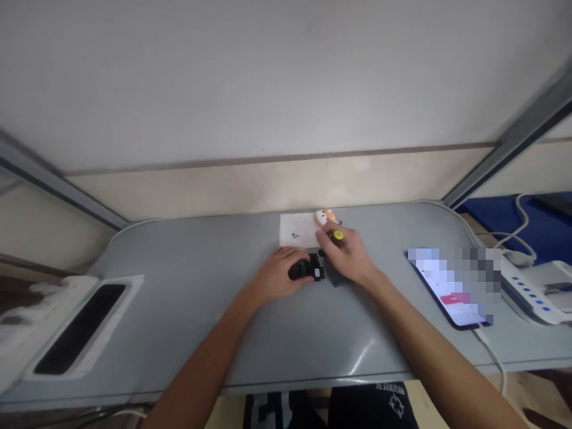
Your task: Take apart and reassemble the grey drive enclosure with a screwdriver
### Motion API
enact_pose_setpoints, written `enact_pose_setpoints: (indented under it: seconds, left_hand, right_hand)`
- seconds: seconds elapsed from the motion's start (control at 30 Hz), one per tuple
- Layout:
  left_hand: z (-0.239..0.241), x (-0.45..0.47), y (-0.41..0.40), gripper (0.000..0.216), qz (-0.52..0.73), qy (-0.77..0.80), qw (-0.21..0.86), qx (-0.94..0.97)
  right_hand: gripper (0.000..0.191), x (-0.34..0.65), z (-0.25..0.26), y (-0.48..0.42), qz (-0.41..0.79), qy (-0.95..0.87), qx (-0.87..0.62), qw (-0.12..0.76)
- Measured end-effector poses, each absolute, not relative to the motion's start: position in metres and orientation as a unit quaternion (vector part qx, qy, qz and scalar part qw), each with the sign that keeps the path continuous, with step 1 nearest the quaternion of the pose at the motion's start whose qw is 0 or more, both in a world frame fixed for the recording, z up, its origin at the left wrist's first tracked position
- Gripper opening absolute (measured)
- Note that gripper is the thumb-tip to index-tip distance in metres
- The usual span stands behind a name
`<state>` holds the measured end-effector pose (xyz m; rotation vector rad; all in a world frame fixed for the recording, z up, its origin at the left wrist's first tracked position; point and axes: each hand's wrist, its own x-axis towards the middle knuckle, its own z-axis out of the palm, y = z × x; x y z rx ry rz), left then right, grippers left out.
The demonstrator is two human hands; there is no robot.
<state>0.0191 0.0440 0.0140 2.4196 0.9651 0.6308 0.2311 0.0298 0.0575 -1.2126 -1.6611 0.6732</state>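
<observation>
A pale wall fills the upper half of the view, and below it a grey desk with rounded corners runs from side to side. At its left end lies a white tray with a long black inset, set at an angle. Towards the right end lies a phone, face up with the screen lit, and a white cable runs from its near end off the desk edge. Just beyond the phone sits a white power strip with a row of blue lights. At the back of the desk in the middle, a white paper lies flat with a few small dark specks on it. Both forearms reach in from the near edge and meet just in front of that paper. The left hand rests on the desk with its grip closed round a small black part with green marks, which sits at the desk's centre, between the two hands and touching both. The right hand is just beside it, its grip curled tight round a slim tool whose yellow cap shows above the knuckles. The tool's lower end is hidden by the fingers, so whether it touches the black part cannot be told. A small orange thing with white patches lies at the far right corner of the paper, just behind the right hand.
</observation>
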Motion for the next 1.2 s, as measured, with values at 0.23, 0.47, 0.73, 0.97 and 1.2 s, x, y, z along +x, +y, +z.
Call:
enact_pose_setpoints:
  seconds: [0.23, 0.47, 0.73, 0.97, 1.2]
  left_hand:
    - [0.007, 0.018, 0.048, 0.023, 0.241, 0.332, 0.2, 0.89]
    - [0.008, 0.016, 0.049, 0.019, 0.241, 0.312, 0.181, 0.901]
    - [0.006, 0.014, 0.049, 0.021, 0.256, 0.308, 0.168, 0.901]
    - [0.007, 0.015, 0.049, 0.021, 0.254, 0.312, 0.167, 0.9]
    - [0.006, 0.015, 0.049, 0.022, 0.252, 0.311, 0.157, 0.903]
  right_hand:
    - [0.036, 0.22, 0.072, 0.046, 0.301, -0.723, -0.472, 0.404]
    - [0.038, 0.233, 0.06, 0.037, 0.322, -0.689, -0.468, 0.45]
    - [0.04, 0.238, 0.055, 0.04, 0.315, -0.675, -0.462, 0.481]
    - [0.038, 0.238, 0.052, 0.041, 0.314, -0.672, -0.46, 0.488]
    - [0.039, 0.238, 0.054, 0.039, 0.299, -0.682, -0.459, 0.484]
